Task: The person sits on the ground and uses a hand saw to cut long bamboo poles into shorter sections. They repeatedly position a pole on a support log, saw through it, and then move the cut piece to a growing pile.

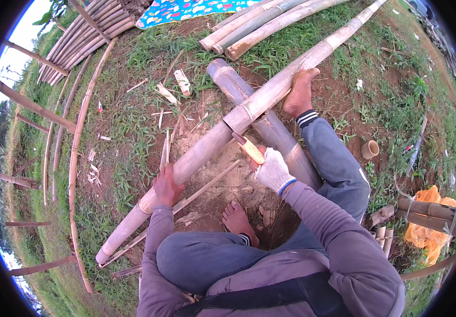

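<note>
Left hand (167, 186) clamped bare around long bamboo pole (222, 134), which lay across thicker bamboo log (270, 129); gloved right hand (273, 170) closed on wooden-handled blade (249, 148) just right of that grip, against pole.

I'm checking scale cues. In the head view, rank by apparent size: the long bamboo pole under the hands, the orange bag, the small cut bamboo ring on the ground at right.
1. Long bamboo pole, plainly the largest, spanning most of the view.
2. Orange bag, partly hidden by tied bamboo pieces and bent by the fisheye rim, so its full extent is unsure.
3. Cut bamboo ring, the smallest.
</note>
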Tool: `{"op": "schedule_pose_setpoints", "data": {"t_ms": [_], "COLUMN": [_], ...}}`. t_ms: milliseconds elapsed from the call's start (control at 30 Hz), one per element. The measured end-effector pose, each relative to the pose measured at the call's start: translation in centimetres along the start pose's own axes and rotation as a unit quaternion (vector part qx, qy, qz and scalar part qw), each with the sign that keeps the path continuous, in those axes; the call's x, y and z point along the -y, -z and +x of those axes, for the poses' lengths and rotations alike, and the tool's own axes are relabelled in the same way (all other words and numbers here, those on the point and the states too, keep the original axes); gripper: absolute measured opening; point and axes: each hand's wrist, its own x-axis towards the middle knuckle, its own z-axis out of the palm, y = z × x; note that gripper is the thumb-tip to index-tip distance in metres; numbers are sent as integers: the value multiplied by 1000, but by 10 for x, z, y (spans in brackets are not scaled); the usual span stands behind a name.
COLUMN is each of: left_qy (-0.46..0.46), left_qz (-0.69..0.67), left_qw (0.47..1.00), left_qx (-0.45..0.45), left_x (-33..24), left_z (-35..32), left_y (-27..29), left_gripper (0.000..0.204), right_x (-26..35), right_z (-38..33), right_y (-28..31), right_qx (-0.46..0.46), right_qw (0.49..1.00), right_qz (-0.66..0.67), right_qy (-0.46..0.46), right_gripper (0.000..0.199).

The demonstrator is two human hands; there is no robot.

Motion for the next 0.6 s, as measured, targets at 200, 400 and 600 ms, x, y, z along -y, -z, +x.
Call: {"op": "schedule_pose_setpoints", "data": {"t_ms": [200,400,600], "left_qy": [14,14,12], "left_qz": [3,0,-10], "left_qw": [1000,1000,1000], "left_qx": [15,8,10], "left_x": [5,-12,6], "left_z": [-5,0,-2], "left_y": [-7,0,-8], "left_gripper": [88,89,91], "right_x": [-45,-45,-36], "right_z": [-93,-3,-21], "right_y": [12,-28,-29], "right_qx": [2,-33,-15], "right_qw": [999,999,999], "right_qz": [-20,-34,-21], "right_qy": [39,-22,-31], "right_gripper": [26,28,27]}}
